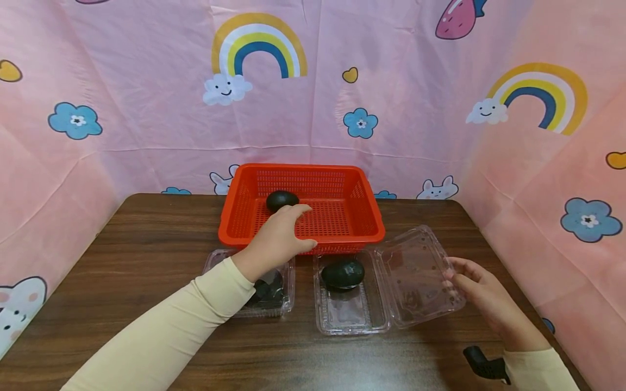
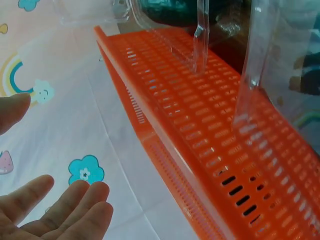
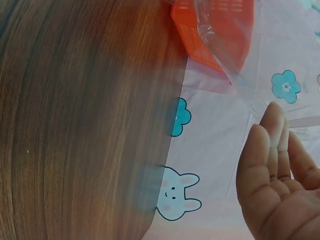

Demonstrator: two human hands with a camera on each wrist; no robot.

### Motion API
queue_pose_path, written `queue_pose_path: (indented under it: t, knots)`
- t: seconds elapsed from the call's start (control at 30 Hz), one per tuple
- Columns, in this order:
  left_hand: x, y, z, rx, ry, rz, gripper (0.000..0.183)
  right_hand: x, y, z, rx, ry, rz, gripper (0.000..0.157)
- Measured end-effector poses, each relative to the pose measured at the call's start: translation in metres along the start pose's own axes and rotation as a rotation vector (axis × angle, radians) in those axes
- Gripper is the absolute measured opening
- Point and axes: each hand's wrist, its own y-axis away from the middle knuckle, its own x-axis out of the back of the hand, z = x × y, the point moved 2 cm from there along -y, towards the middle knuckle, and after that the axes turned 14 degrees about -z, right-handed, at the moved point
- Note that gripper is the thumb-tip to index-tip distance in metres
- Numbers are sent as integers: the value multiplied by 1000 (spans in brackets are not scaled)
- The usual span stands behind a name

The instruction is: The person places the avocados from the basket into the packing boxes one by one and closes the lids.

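Observation:
My left hand [image 1: 280, 235] hovers over the front of the red basket [image 1: 374, 220], thumb and fingers spread apart with nothing between them. Just beyond its fingers, a dark avocado [image 1: 282, 200] lies in the basket. In the head view, a clear plastic clamshell container [image 1: 353, 329] stands in front of the basket, with another avocado [image 1: 343, 273] toward its back. Its lid [image 1: 415, 279] is folded out to the right and tilted. At the lid's outer edge, my right hand [image 1: 486, 296] pinches the plastic between thumb and fingers.
Left of the open container is a second clear container [image 1: 288, 304] with dark contents, partly hidden by my left forearm. A small black object [image 1: 484, 365] lies by my right sleeve on the brown wooden table [image 1: 146, 260]. Pink patterned cloth [image 1: 161, 108] hangs around the table.

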Motion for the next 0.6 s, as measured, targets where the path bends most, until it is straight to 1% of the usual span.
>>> queue_pose_path:
  t: [0.37, 0.6]
  knots:
    - [14, -2, -5, 22, 19, 6, 69, 0, 0, 1, 0, -14, 16, 54]
    - [23, -3, -8, 7, 65, 2, 68, -1, 1, -1, 1, -17, 29, 53]
